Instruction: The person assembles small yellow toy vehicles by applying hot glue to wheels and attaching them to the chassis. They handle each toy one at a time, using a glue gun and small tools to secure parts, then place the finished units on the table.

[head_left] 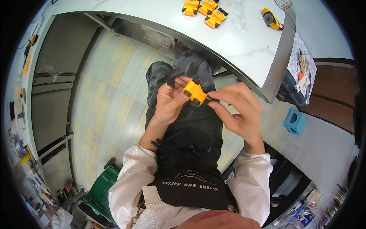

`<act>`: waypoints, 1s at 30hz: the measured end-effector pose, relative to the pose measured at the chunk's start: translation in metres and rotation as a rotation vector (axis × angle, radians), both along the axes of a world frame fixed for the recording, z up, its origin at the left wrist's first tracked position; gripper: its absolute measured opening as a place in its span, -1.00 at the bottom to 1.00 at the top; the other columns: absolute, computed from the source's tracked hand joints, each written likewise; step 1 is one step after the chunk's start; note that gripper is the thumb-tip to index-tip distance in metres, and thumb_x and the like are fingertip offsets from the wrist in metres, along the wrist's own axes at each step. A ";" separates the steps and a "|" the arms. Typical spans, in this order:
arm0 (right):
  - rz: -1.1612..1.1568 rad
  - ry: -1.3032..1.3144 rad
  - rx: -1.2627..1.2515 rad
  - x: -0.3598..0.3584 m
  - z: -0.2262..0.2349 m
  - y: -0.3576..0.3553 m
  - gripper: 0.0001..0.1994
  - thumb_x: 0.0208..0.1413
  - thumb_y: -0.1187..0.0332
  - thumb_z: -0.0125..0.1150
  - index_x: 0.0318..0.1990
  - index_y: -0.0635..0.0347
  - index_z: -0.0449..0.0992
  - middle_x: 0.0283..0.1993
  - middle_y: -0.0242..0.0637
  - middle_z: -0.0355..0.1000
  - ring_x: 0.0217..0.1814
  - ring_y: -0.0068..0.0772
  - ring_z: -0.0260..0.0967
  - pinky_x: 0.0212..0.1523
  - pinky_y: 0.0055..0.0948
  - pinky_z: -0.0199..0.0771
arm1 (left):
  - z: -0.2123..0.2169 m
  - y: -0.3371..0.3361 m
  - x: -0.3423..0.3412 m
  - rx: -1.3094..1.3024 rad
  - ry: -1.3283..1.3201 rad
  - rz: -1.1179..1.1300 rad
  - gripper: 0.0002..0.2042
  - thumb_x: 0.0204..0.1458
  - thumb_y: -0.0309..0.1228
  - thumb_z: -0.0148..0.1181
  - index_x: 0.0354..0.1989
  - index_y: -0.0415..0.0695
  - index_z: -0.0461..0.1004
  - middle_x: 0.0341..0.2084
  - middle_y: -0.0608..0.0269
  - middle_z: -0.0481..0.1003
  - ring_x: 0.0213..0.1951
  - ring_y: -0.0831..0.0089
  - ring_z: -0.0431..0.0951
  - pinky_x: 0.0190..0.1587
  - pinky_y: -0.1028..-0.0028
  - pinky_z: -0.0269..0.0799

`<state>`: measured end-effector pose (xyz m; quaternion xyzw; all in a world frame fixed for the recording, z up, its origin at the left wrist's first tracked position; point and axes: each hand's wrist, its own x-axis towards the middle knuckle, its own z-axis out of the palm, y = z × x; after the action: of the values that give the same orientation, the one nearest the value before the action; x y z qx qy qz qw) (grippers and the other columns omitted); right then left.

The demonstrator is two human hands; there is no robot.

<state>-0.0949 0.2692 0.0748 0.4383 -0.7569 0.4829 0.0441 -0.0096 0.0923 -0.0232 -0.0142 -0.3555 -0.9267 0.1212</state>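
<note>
A yellow toy truck with black wheels [195, 91] is held over my lap. My left hand [169, 100] is closed around its left end, thumb along its side. At the truck's right end, my right hand [237, 108] pinches a small dark part [211, 100] between thumb and forefinger. Whether that part is fixed to the truck, I cannot tell. Several more yellow toy trucks [215, 18] stand together on the white tabletop [244, 49] beyond my knees.
A yellow and black tool, perhaps a tape measure [271, 19], lies near the table's right end. To the right stands a blue plastic stool [294, 121]. A green bin [102, 191] is at the lower left. Grey cabinets [53, 103] line the left side.
</note>
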 end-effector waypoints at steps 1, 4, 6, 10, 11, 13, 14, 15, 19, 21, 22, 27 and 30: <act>0.011 0.051 -0.001 -0.001 -0.001 -0.004 -0.74 -0.20 0.54 0.46 -0.27 0.17 0.62 -0.36 -0.33 0.45 -0.41 -0.36 0.38 -0.42 -0.47 0.36 | -0.001 0.001 0.000 -0.016 0.014 0.005 -0.71 0.11 -0.55 0.21 0.00 -0.31 0.40 -0.04 0.13 0.47 -0.04 0.40 0.52 0.08 0.38 0.41; 0.012 0.086 -0.010 -0.002 -0.007 -0.007 -0.74 -0.23 0.54 0.46 -0.29 0.15 0.63 -0.37 -0.36 0.43 -0.43 -0.38 0.36 -0.45 -0.47 0.33 | -0.006 0.003 0.001 -0.059 0.017 0.041 -0.72 0.07 -0.60 0.24 -0.03 -0.32 0.43 -0.05 0.12 0.48 -0.06 0.41 0.53 0.07 0.38 0.42; 0.005 0.098 -0.019 -0.002 -0.010 -0.007 -0.75 -0.24 0.55 0.46 -0.30 0.15 0.62 -0.37 -0.36 0.43 -0.43 -0.37 0.37 -0.46 -0.46 0.33 | -0.006 0.005 0.001 -0.090 0.027 0.072 -0.71 0.04 -0.60 0.26 -0.05 -0.33 0.44 -0.06 0.10 0.49 -0.06 0.40 0.53 0.06 0.38 0.43; -0.002 0.134 -0.040 -0.001 -0.019 -0.007 -0.73 -0.27 0.57 0.44 -0.31 0.16 0.62 -0.38 -0.34 0.43 -0.43 -0.34 0.38 -0.47 -0.44 0.34 | -0.006 0.006 0.000 -0.142 0.072 0.113 -0.70 0.02 -0.59 0.30 -0.06 -0.36 0.44 -0.06 0.04 0.49 -0.06 0.36 0.54 0.03 0.36 0.45; -0.008 0.140 -0.042 0.000 -0.020 -0.007 -0.73 -0.28 0.57 0.44 -0.31 0.16 0.63 -0.38 -0.34 0.43 -0.43 -0.34 0.39 -0.47 -0.44 0.34 | -0.007 0.006 0.000 -0.158 0.071 0.119 -0.70 0.02 -0.59 0.30 -0.06 -0.37 0.44 -0.06 0.03 0.49 -0.07 0.35 0.54 0.03 0.36 0.46; -0.011 0.149 -0.052 0.001 -0.021 -0.009 -0.72 -0.30 0.59 0.43 -0.32 0.18 0.63 -0.38 -0.32 0.44 -0.43 -0.33 0.39 -0.47 -0.44 0.35 | -0.007 0.006 0.001 -0.195 0.067 0.138 -0.70 0.02 -0.58 0.31 -0.07 -0.39 0.44 -0.06 0.00 0.48 -0.08 0.34 0.55 0.02 0.36 0.47; -0.003 0.149 -0.054 0.001 -0.021 -0.009 -0.72 -0.31 0.59 0.42 -0.32 0.18 0.63 -0.38 -0.32 0.44 -0.43 -0.32 0.40 -0.47 -0.44 0.36 | -0.008 0.005 0.002 -0.205 0.068 0.148 -0.70 0.02 -0.59 0.31 -0.07 -0.39 0.44 -0.06 -0.01 0.48 -0.09 0.34 0.55 0.01 0.37 0.47; 0.005 0.151 -0.057 -0.001 -0.022 -0.009 -0.72 -0.32 0.59 0.42 -0.32 0.18 0.63 -0.38 -0.31 0.44 -0.43 -0.32 0.40 -0.46 -0.44 0.36 | -0.008 0.005 0.001 -0.214 0.072 0.158 -0.70 0.02 -0.59 0.30 -0.07 -0.40 0.44 -0.07 -0.01 0.48 -0.09 0.34 0.55 0.01 0.37 0.48; 0.030 0.137 -0.073 -0.003 -0.023 -0.012 -0.72 -0.33 0.60 0.42 -0.34 0.19 0.62 -0.38 -0.30 0.45 -0.42 -0.31 0.41 -0.45 -0.44 0.37 | -0.007 0.006 0.001 -0.215 0.077 0.177 -0.73 0.02 -0.62 0.29 -0.11 -0.41 0.44 -0.08 -0.01 0.48 -0.11 0.35 0.56 0.00 0.38 0.49; 0.040 0.136 -0.094 -0.004 -0.026 -0.013 -0.73 -0.32 0.60 0.42 -0.34 0.19 0.62 -0.38 -0.30 0.46 -0.42 -0.30 0.41 -0.44 -0.44 0.37 | -0.006 0.005 0.001 -0.203 0.045 0.169 -0.75 0.02 -0.64 0.28 -0.13 -0.40 0.44 -0.08 0.00 0.48 -0.10 0.36 0.55 0.01 0.38 0.48; 0.042 0.139 -0.104 -0.005 -0.027 -0.013 -0.73 -0.31 0.60 0.42 -0.34 0.19 0.62 -0.38 -0.30 0.46 -0.42 -0.30 0.41 -0.44 -0.45 0.37 | -0.005 0.005 0.001 -0.197 0.034 0.163 -0.77 0.02 -0.65 0.27 -0.14 -0.39 0.44 -0.08 0.01 0.48 -0.09 0.37 0.54 0.02 0.38 0.47; 0.033 0.054 -0.103 -0.009 -0.031 -0.014 -0.79 -0.21 0.59 0.39 -0.33 0.18 0.62 -0.38 -0.31 0.49 -0.40 -0.32 0.42 -0.42 -0.45 0.39 | -0.003 0.002 0.000 -0.152 -0.029 0.135 -0.75 0.01 -0.69 0.25 -0.12 -0.36 0.44 -0.08 0.07 0.48 -0.05 0.39 0.51 0.07 0.38 0.43; 0.003 0.042 -0.067 -0.012 -0.028 -0.009 -0.83 -0.15 0.56 0.38 -0.33 0.18 0.61 -0.36 -0.32 0.51 -0.38 -0.33 0.44 -0.41 -0.46 0.41 | 0.000 0.001 -0.001 -0.236 -0.078 0.168 -0.69 0.01 -0.67 0.27 -0.05 -0.37 0.41 -0.08 0.07 0.49 -0.06 0.39 0.54 0.07 0.39 0.45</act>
<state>-0.1069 0.2605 0.0471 0.4478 -0.7384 0.4988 0.0740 -0.0104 0.0937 -0.0227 0.0372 -0.4663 -0.8649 0.1819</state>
